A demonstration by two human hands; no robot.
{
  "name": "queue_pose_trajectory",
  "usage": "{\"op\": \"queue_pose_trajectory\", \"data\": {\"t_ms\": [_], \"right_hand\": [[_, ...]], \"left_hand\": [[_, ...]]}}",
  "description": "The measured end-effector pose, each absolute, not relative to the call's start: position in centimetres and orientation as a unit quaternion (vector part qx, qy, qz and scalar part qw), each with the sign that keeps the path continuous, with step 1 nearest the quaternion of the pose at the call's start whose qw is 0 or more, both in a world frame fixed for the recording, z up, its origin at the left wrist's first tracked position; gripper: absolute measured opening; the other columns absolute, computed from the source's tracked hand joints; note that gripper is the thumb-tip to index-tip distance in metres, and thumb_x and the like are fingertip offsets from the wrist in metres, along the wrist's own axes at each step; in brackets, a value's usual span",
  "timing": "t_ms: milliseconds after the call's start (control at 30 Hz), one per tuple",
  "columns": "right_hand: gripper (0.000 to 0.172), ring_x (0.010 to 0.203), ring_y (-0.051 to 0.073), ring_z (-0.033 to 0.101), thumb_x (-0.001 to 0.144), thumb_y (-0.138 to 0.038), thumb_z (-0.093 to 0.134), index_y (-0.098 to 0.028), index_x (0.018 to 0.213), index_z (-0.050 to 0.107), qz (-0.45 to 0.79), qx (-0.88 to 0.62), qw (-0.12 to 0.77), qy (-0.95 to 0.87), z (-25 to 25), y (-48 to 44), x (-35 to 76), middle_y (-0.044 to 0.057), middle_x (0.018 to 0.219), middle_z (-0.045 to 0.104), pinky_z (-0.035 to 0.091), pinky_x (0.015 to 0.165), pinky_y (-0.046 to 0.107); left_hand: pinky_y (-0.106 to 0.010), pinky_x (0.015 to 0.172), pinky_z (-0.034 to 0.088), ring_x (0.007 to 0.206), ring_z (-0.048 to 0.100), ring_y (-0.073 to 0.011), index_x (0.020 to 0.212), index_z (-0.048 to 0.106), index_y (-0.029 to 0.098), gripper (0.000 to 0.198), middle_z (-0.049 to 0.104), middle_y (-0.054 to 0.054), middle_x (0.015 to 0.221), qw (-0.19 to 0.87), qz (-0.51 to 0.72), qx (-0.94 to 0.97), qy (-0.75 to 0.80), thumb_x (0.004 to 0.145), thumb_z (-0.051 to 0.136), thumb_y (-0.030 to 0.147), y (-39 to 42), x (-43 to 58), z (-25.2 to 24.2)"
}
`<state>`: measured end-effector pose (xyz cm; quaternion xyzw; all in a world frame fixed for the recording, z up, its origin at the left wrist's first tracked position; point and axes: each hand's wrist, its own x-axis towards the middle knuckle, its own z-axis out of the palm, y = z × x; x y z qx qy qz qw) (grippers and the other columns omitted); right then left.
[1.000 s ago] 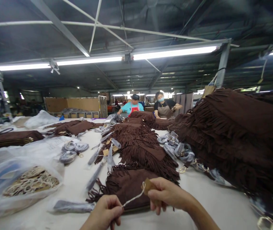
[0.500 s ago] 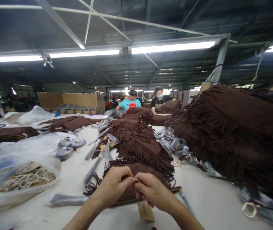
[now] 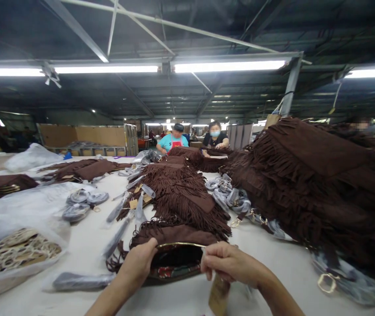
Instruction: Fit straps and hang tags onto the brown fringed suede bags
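A brown fringed bag (image 3: pixel 177 233) lies in front of me with its gold zipper parted, and a dark inside with a patterned lining shows. My left hand (image 3: pixel 140 260) is closed on the left end of the bag's opening, its fingertips partly hidden. At the right end of the zipper, my right hand (image 3: pixel 224 262) is closed with bent fingers on the bag's edge. A tan paper tag (image 3: pixel 219 295) hangs below my right hand. Wrapped in clear plastic, a strap or handle (image 3: pixel 82 281) rests left of the bag.
Overlapping fringed bags (image 3: pixel 177 184) run away from me along the white table (image 3: pixel 266 267). A tall heap of brown bags (image 3: pixel 319 175) stands right. Plastic-wrapped straps (image 3: pixel 230 193) lie beside it. At left is a plastic bag of corded tags (image 3: pixel 16 254). Two people work at the far end.
My hands were together over the bag; now they are apart at the two ends of its zipper. The bag's mouth has opened, showing the lining. The tag has shifted right.
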<state>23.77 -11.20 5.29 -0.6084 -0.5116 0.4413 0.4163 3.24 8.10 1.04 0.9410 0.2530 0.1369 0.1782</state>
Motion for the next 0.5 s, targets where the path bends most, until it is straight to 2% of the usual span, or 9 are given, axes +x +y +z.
{"op": "queue_pose_trajectory", "data": {"t_ms": [167, 267, 367, 500], "right_hand": [[0.022, 0.038, 0.007, 0.041, 0.077, -0.025, 0.05, -0.016, 0.084, 0.069, 0.389, -0.611, 0.407, -0.557, 3.2, -9.0, 19.9, 0.001, 0.069, 0.071, 0.029, 0.037, 0.017], [0.017, 0.042, 0.009, 0.047, 0.081, -0.021, 0.049, -0.018, 0.077, 0.065, 0.328, -0.632, 0.405, -0.573, 2.7, -7.4, 18.4, 0.0, 0.069, 0.071, 0.034, 0.042, 0.019], [0.019, 0.06, 0.013, 0.055, 0.086, -0.022, 0.053, -0.019, 0.071, 0.064, 0.243, -0.64, 0.407, -0.604, 2.4, -5.8, 18.0, 0.0, 0.07, 0.068, 0.04, 0.058, 0.022], [0.015, 0.08, 0.017, 0.056, 0.083, -0.015, 0.055, -0.019, 0.069, 0.058, 0.206, -0.628, 0.422, -0.621, 1.3, -3.8, 18.2, 0.001, 0.079, 0.063, 0.039, 0.075, 0.027]], "left_hand": [[-0.027, 0.066, 0.04, 0.071, 0.06, -0.0196, 0.079, 0.044, 0.025, 0.02, 0.063, -0.002, 0.074, 0.253, 0.187, 0.914, 0.255, 0.092, 0.03, 0.028, 9.2, 3.4, 1.4], [-0.028, 0.071, 0.042, 0.076, 0.058, -0.0196, 0.08, 0.047, 0.025, 0.022, 0.063, -0.002, 0.079, 0.301, 0.219, 0.893, 0.252, 0.091, 0.03, 0.033, 9.9, 3.7, 0.8], [-0.029, 0.075, 0.043, 0.08, 0.057, -0.0206, 0.078, 0.048, 0.024, 0.024, 0.062, -0.002, 0.082, 0.344, 0.248, 0.867, 0.262, 0.088, 0.031, 0.039, 10.8, 3.9, 0.0], [-0.03, 0.073, 0.045, 0.077, 0.055, -0.0212, 0.071, 0.045, 0.024, 0.025, 0.057, -0.001, 0.075, 0.395, 0.269, 0.83, 0.289, 0.082, 0.035, 0.044, 12.0, 4.0, -1.1]]}}
